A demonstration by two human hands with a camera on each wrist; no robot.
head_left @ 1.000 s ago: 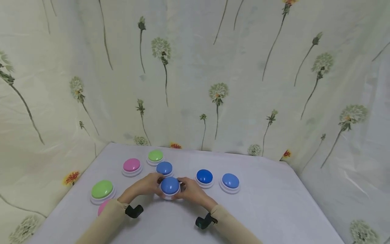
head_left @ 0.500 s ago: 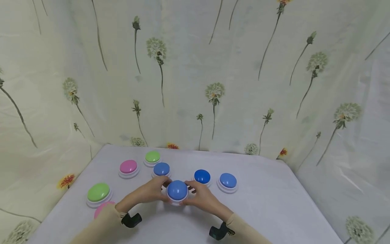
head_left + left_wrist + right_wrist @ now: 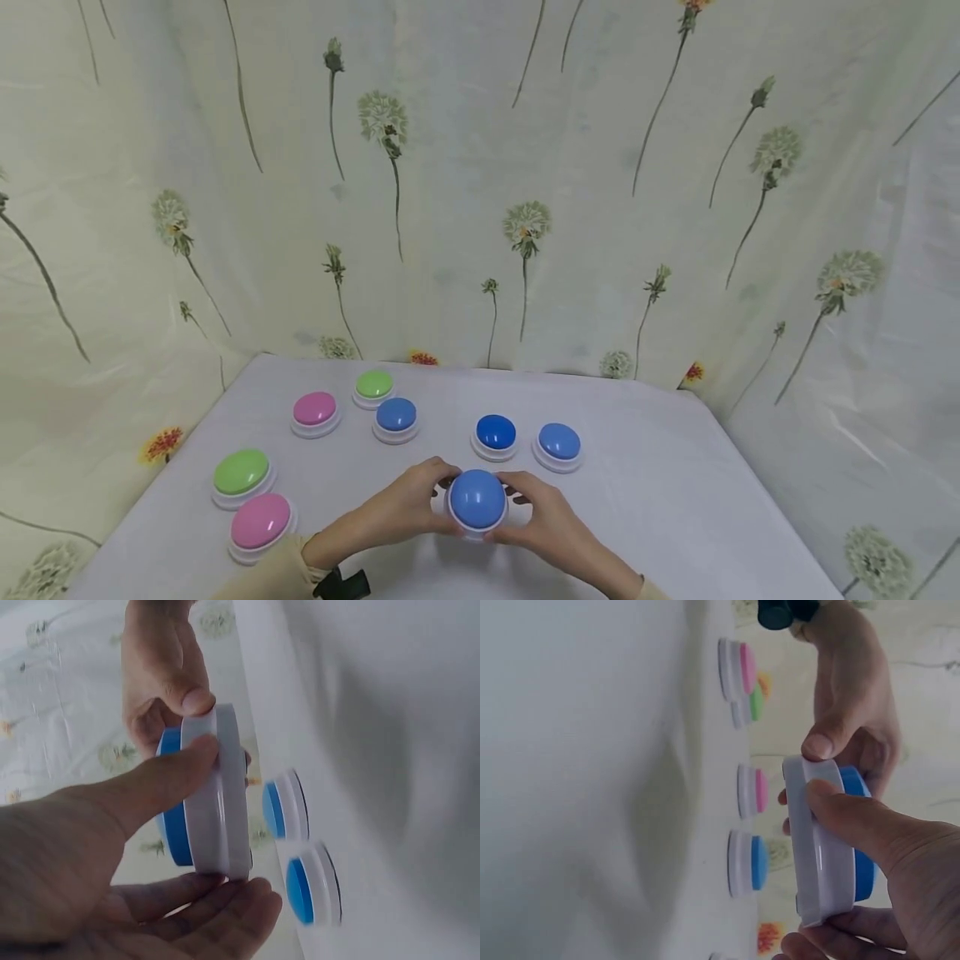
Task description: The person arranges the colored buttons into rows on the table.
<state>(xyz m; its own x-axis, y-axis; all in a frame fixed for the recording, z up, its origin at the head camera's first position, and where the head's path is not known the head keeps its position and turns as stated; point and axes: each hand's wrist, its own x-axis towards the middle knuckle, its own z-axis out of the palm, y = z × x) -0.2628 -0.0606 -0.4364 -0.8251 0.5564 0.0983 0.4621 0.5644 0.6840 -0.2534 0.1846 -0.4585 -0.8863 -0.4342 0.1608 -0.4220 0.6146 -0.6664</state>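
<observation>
A round blue push button (image 3: pixel 477 498) on a white base is held between both hands. The left hand (image 3: pixel 412 502) grips its left side, thumb on the near rim and fingers on the far one. On its right side the right hand (image 3: pixel 546 518) holds it the same way. Both wrist views show the button's white base (image 3: pixel 214 802) raised off the table, its blue dome (image 3: pixel 864 862) facing away from the tabletop. Behind it stand a darker blue button (image 3: pixel 496 433) and a lighter blue button (image 3: pixel 558 442).
To the left stand another blue button (image 3: pixel 396 415), a far green button (image 3: pixel 374 385), a far pink button (image 3: pixel 314 410), a near green button (image 3: pixel 241 473) and a near pink button (image 3: pixel 259 522). A dandelion-printed curtain (image 3: pixel 450 208) surrounds the white table (image 3: pixel 675 483).
Both hands have carried the blue button rightward and nearer to the person, away from the blue button at the left. The near pink button, earlier partly covered by the left sleeve, now shows almost whole.
</observation>
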